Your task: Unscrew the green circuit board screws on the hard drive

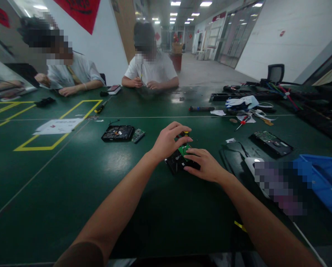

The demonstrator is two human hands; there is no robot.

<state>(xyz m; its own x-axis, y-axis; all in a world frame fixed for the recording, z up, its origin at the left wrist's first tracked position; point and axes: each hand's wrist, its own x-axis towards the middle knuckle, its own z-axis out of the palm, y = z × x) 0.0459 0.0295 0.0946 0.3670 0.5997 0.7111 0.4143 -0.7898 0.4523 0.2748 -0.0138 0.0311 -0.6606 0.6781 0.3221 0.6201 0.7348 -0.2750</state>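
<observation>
A black hard drive (175, 165) with a green circuit board (184, 149) lies on the green table (110, 196), partly covered by my hands. My left hand (171, 140) is above its far side, thumb and fingers closed round a small screwdriver (186, 134) with a yellow and black handle, its shaft pointing down at the board. My right hand (205, 163) rests on the drive's right side, fingers spread and holding the drive against the table.
An opened drive (117, 132) and a loose circuit board (138, 135) lie to the left. Another drive (271, 143), a cabled white device (259, 174) and a blue tray (321, 178) stand right. Tools and gloves (242, 103) lie farther back. People sit across the table.
</observation>
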